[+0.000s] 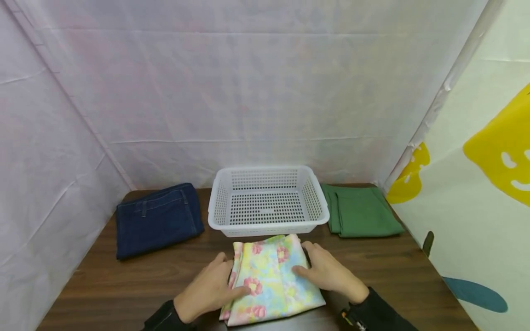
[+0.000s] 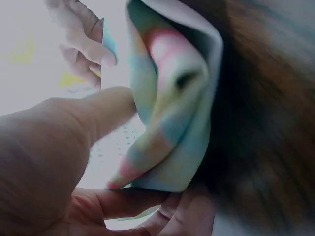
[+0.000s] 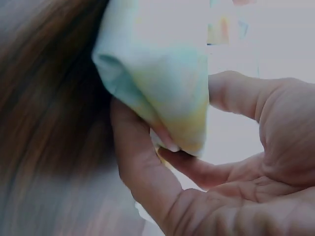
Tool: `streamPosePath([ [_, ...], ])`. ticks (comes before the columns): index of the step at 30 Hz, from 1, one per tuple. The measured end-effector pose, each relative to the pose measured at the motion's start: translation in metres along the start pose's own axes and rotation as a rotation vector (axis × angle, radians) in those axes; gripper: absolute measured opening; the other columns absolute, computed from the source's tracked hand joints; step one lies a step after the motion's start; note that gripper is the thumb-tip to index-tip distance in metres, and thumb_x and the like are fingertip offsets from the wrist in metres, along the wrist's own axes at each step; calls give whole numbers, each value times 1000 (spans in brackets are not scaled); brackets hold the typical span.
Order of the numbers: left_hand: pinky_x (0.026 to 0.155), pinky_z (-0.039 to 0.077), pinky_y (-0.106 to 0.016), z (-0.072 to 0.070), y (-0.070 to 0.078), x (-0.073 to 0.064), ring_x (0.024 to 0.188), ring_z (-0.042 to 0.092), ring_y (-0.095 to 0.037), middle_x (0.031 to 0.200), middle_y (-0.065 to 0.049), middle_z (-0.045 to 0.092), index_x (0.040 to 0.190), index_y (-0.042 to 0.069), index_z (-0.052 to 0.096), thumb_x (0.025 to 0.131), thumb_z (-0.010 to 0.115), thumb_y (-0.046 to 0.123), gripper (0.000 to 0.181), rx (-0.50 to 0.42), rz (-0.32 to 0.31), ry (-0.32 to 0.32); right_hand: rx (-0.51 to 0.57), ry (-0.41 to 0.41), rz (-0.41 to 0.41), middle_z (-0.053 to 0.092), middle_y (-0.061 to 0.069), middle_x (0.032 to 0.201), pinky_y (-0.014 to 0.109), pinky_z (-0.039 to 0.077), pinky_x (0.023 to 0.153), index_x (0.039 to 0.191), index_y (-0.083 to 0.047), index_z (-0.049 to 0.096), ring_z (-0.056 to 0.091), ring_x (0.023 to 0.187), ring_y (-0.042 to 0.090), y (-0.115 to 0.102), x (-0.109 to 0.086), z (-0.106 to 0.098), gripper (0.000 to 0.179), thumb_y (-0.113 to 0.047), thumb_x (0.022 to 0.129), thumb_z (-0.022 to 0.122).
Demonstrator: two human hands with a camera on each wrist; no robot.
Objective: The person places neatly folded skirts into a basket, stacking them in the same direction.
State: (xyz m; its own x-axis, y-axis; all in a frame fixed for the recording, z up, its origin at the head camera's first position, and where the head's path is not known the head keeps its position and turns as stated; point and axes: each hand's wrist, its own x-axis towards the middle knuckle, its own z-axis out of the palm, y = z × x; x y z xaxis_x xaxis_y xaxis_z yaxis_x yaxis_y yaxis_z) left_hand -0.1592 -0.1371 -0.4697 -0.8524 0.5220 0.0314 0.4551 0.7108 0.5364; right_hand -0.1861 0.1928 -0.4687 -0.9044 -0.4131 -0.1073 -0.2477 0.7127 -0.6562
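Observation:
A folded cloth [image 1: 271, 278] with pink flowers on pale yellow and blue lies at the front middle of the table. My left hand [image 1: 209, 289] grips its left side, thumb on top. In the left wrist view, the cloth's [image 2: 172, 142] layered folds show between that thumb and the fingers below. On the opposite side my right hand [image 1: 329, 271] pinches the cloth, its thumb over the top face. The right wrist view shows fingers of the right hand [image 3: 236, 182] under a corner of the cloth [image 3: 162, 73].
Just behind the cloth stands a white perforated plastic basket [image 1: 269, 227] with nothing in it. Folded dark blue jeans [image 1: 157, 223] lie to its left, and a folded green cloth [image 1: 366, 214] to its right. White sheeting [image 1: 248, 92] hangs behind the wooden table [image 1: 124, 289].

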Motion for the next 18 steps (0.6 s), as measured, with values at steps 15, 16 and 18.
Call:
streamPosePath([
  [15,70,53,-30,3,3,20,88,61,-15,96,1,60,118,9,52,80,85,13,51,-28,75,62,174,42,-32,63,7,117,38,55,74,142,-19,39,63,98,21,-4,9,8,68,-13,87,80],
  [16,74,54,-31,3,3,20,93,62,-17,102,-2,62,123,6,52,82,84,14,53,-33,73,59,174,47,-28,63,6,115,37,54,74,141,-18,40,63,97,21,-3,9,9,68,-12,87,80],
  [18,83,55,-37,5,2,20,106,62,-23,117,-11,64,133,-1,50,86,82,19,60,-31,65,48,179,64,-21,63,6,112,37,54,72,139,-16,41,63,95,20,-2,9,10,67,-12,85,81],
])
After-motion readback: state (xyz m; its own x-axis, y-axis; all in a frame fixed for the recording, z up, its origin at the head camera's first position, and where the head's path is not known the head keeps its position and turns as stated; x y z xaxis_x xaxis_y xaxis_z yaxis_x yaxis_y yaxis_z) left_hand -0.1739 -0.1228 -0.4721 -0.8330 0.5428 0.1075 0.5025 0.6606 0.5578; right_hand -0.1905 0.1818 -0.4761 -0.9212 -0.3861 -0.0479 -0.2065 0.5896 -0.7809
